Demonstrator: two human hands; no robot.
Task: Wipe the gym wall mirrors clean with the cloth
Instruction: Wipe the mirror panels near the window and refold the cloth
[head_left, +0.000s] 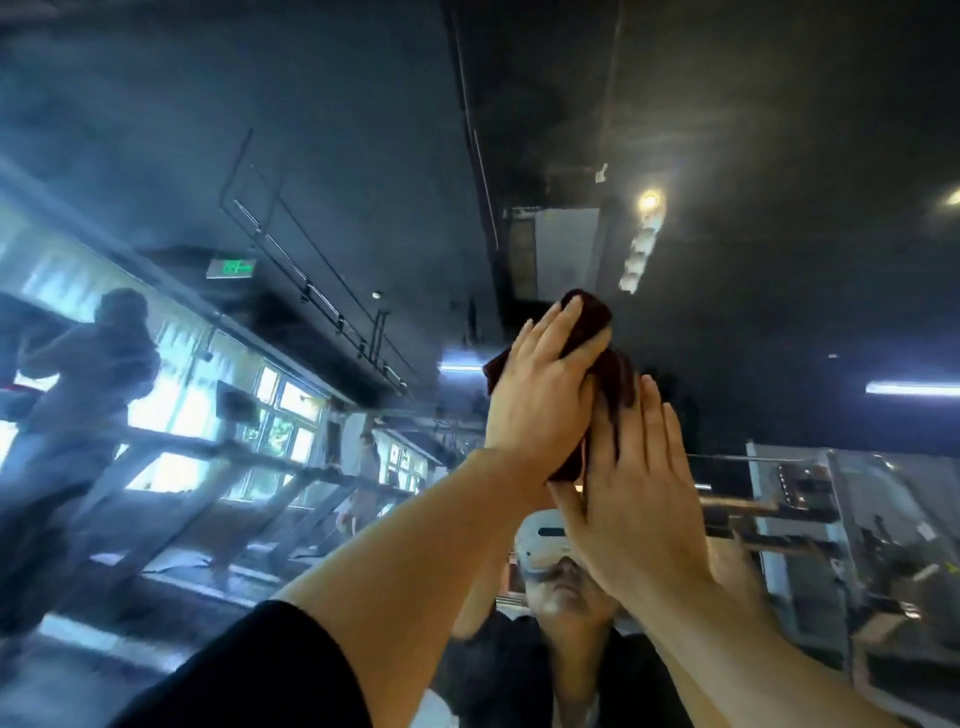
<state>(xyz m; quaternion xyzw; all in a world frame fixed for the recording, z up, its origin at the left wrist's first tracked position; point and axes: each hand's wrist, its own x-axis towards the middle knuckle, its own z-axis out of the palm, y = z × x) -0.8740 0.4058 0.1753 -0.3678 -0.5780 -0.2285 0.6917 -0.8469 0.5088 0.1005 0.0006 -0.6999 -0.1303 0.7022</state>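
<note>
A dark red cloth (605, 364) is bunched against the wall mirror (753, 312), high above my head. My left hand (540, 395) lies over the cloth and presses it to the glass, fingers nearly straight and reaching over its top edge. My right hand (639, 493) lies flat just below and to the right, its straight fingers touching the cloth's lower part. Most of the cloth is hidden under the two hands. My own reflection, wearing a white headset (543, 540), shows in the glass below the hands.
The mirror reflects a dark ceiling with lamps (649, 200), a green exit sign (232, 268), bright windows (280, 395) and gym machines (789, 499). A person (88, 384) stands reflected at the left. A vertical seam (480, 156) runs between mirror panels.
</note>
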